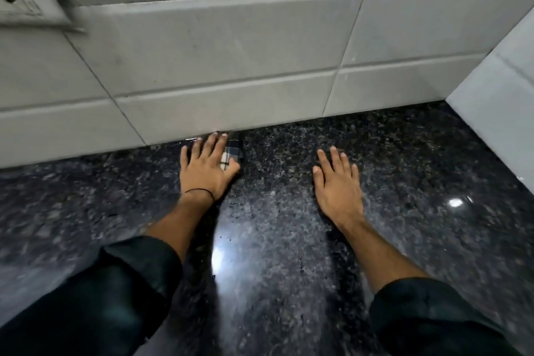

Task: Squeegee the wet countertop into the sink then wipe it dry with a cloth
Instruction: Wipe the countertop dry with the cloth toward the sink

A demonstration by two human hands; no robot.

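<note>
A: Step? Looks like the drying wipe. Left hand (206, 170) presses small plaid cloth (231, 154) flat on speckled black granite countertop (404, 153), at grey tiled wall (231, 66).
B: Right hand (336, 185) splayed, empty. Next, probably: drag cloth toward the droplets in front.

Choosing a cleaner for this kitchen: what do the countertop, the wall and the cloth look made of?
Countertop: likely polished granite, dark, speckled, mirroring a lamp. Wall: pale matte tiles, probably ceramic, with grout lines. Cloth under the left hand: woven checked fabric, maybe cotton.
</note>
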